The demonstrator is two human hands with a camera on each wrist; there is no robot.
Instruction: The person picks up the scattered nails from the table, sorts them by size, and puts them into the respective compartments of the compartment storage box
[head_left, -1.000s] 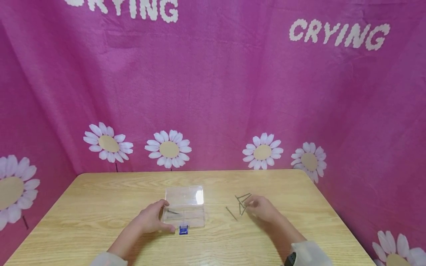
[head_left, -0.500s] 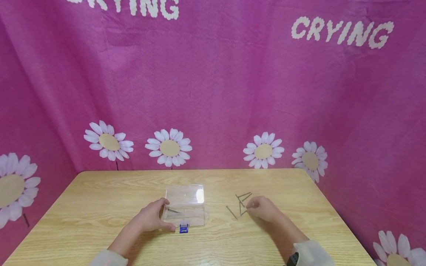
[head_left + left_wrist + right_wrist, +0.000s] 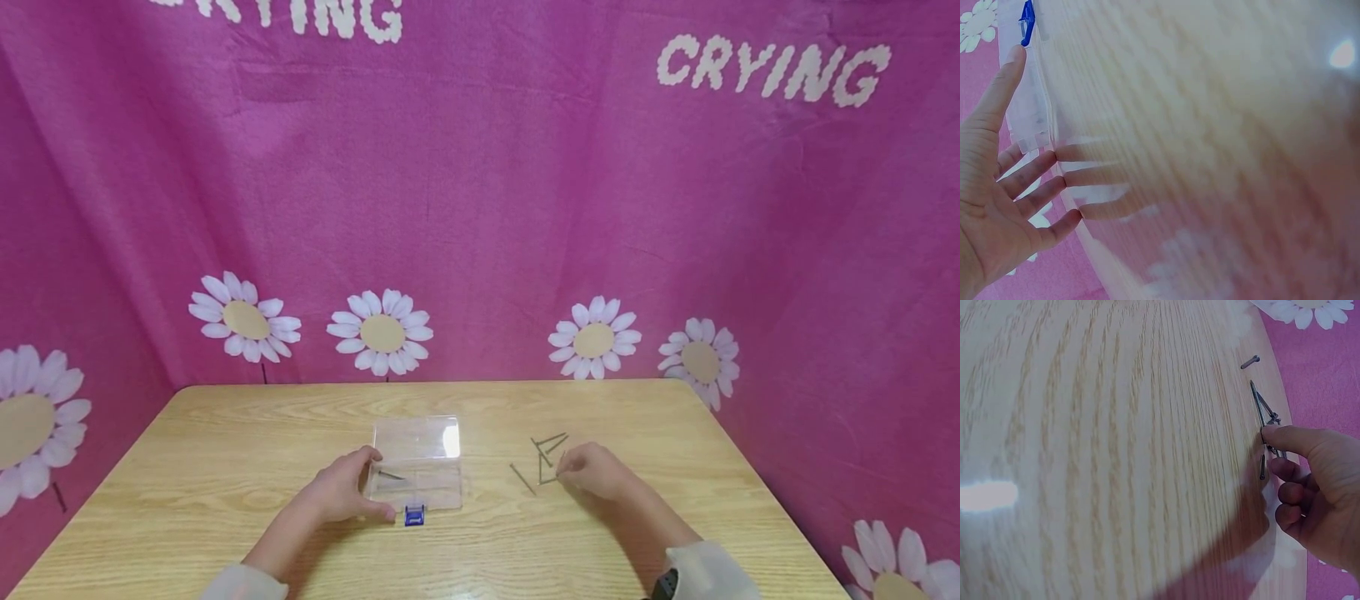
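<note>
A clear plastic box (image 3: 438,492) lies with its lid (image 3: 412,437) folded back and a blue latch (image 3: 414,516) at its front. Inside, toward the left, is one nail (image 3: 392,476). My left hand (image 3: 341,492) rests around the box's left side, thumb along the front edge by the latch, fingers fairly straight. Right of the box, several nails (image 3: 543,454) lie in a loose group. My right hand (image 3: 596,471) is at their near right side. Its thumb and index finger pinch one nail (image 3: 1257,406), while the other fingers curl under the palm.
A single nail (image 3: 522,479) lies between the box and the group. The wooden table (image 3: 480,558) ends at a pink curtain (image 3: 480,208) with printed daisies. A dark watch (image 3: 664,583) sits on the right wrist.
My right hand has shifted slightly, and the nail at its fingertips has swung to lie more sideways. My left hand and the box stay as they were.
</note>
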